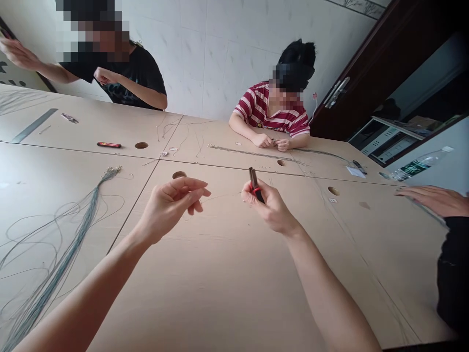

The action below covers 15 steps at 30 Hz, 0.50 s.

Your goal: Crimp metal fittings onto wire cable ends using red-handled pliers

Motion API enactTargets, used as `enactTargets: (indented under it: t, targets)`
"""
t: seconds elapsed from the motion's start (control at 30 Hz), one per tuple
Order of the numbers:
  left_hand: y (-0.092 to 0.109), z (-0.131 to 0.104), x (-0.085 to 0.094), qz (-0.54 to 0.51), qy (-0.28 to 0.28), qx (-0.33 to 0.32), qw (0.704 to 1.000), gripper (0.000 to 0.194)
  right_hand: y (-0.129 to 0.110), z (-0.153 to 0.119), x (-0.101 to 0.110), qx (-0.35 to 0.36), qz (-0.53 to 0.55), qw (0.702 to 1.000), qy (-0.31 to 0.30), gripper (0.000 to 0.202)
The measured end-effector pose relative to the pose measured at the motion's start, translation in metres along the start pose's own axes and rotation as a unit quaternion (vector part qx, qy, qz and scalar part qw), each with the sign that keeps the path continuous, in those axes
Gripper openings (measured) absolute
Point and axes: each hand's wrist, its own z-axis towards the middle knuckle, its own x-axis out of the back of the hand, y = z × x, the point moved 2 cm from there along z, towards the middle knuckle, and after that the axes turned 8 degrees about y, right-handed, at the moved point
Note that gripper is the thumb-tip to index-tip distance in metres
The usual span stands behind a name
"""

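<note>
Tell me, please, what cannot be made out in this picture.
All in the head view:
Left hand: whether it holds the thin strand, too fine to trace.
Pliers: most of the handles, hidden by the right hand.
Wire bundle: its near end, cut off by the picture's edge.
Striped-shirt person's hands: the item between them, too small.
Black sleeve: the rest of its wearer, cut off by the right edge.

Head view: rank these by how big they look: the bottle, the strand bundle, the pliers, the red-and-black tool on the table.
1. Strand bundle, running out of frame
2. Bottle
3. Pliers, partly covered by the right hand
4. Red-and-black tool, farther from the camera
</note>
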Motion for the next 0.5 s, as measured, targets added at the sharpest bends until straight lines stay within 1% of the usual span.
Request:
enactTargets:
  t: [0.1,0.17,0.27,0.33,0.4,0.43,0.47,0.5]
  targets:
    - [-0.003,-0.006,0.004,-0.009,-0.070,0.033,0.997,0.012,0.007,-0.006,0.028,-0.007,-0.032,0.998,0.047,0.022]
    - [-0.004,-0.013,0.004,-0.019,-0.093,0.050,0.994,0.011,0.010,-0.012,0.046,-0.013,-0.053,0.996,0.071,0.025]
    - [-0.002,-0.025,0.001,-0.038,-0.090,0.048,0.994,0.010,0.013,-0.024,0.071,-0.019,-0.095,0.991,0.090,0.027]
    - [0.002,-0.031,-0.004,-0.051,-0.070,0.033,0.996,0.010,0.013,-0.034,0.086,-0.025,-0.126,0.987,0.097,0.027]
    - [0.005,-0.034,-0.009,-0.042,-0.050,0.017,0.998,0.010,0.010,-0.044,0.101,-0.034,-0.156,0.981,0.112,0.026]
    - [0.006,-0.035,-0.012,-0.026,-0.053,0.015,0.998,0.010,0.008,-0.050,0.108,-0.038,-0.169,0.977,0.124,0.026]
    - [0.006,-0.036,-0.015,-0.003,-0.068,0.020,0.997,0.010,0.005,-0.056,0.116,-0.040,-0.182,0.973,0.136,0.026]
    - [0.006,-0.038,-0.019,0.027,-0.094,0.030,0.995,0.011,0.002,-0.062,0.124,-0.041,-0.194,0.969,0.149,0.026]
